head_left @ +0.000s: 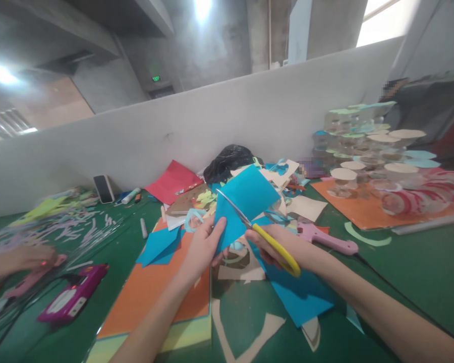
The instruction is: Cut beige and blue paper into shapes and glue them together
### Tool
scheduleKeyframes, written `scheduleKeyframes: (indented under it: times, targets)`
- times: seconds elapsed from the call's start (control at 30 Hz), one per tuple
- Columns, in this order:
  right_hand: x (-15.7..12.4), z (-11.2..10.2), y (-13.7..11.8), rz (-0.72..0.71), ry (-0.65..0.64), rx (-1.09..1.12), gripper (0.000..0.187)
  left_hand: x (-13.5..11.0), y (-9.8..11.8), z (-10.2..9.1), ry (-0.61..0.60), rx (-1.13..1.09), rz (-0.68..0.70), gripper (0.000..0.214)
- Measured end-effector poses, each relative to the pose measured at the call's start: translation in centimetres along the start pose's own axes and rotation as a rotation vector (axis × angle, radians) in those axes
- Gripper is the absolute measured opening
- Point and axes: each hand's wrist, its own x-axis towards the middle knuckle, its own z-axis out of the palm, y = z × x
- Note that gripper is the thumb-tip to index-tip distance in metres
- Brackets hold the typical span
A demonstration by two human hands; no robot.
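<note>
A sheet of blue paper (pixel 245 194) is pinched at its lower left edge by my left hand (pixel 206 239), thumb on top and the other fingers mostly hidden beneath. My right hand (pixel 270 242) grips yellow-handled scissors (pixel 278 249), whose blades point up and left across the sheet; whether they are cutting into it I cannot tell. Under my right forearm lies another blue sheet (pixel 298 292). A folded blue piece (pixel 161 247) rests on the orange paper stack (pixel 166 292) beside my left forearm. Beige offcuts (pixel 242 272) lie below my hands.
At left, another person's hand (pixel 20 262) is on a pink glue gun (pixel 34 277), near a magenta device (pixel 75 295). A second pink glue gun (pixel 327 239) trails a cord at right. Plastic cups topped with paper (pixel 382 146) stand back right. A black bag (pixel 230 161) sits by the wall.
</note>
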Motion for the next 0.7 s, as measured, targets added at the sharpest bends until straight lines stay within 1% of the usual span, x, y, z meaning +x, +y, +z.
scheduleKeyframes:
  times: [0.1, 0.17, 0.23, 0.3, 0.4, 0.47, 0.53, 0.63, 0.7]
  targets:
    - [0.2, 0.0, 0.0, 0.024, 0.008, 0.014, 0.056, 0.1, -0.2, -0.1, 0.01, 0.018, -0.024, 0.036]
    - [0.3, 0.0, 0.0, 0.032, 0.023, 0.032, 0.057, 0.1, -0.2, -0.1, 0.04, 0.017, -0.027, 0.036]
    - [0.4, -0.1, -0.1, 0.039, 0.047, 0.066, 0.056, 0.1, -0.1, -0.2, 0.071, 0.002, -0.006, 0.034]
    - [0.5, 0.0, -0.1, 0.051, 0.085, 0.123, 0.054, 0.1, 0.1, -0.4, 0.076, -0.008, 0.018, 0.036]
    - [0.7, 0.0, -0.3, 0.066, 0.153, 0.206, 0.049, -0.2, 0.2, -0.4, 0.006, 0.007, -0.015, 0.053]
    - [0.8, -0.1, -0.5, 0.063, 0.193, 0.212, 0.045, -0.4, 0.2, -0.1, -0.056, 0.016, -0.071, 0.07]
    - [0.9, -0.2, -0.6, 0.057, 0.223, 0.189, 0.037, -0.7, 0.2, 0.4, -0.082, 0.015, -0.121, 0.081]
    - [0.8, -0.3, -0.7, 0.032, 0.255, 0.15, 0.023, -1.0, 0.0, 1.0, -0.102, 0.014, -0.18, 0.083]
    - [0.9, -0.2, -0.7, 0.014, 0.279, 0.155, 0.018, -1.0, -0.1, 1.2, -0.117, 0.018, -0.156, 0.08]
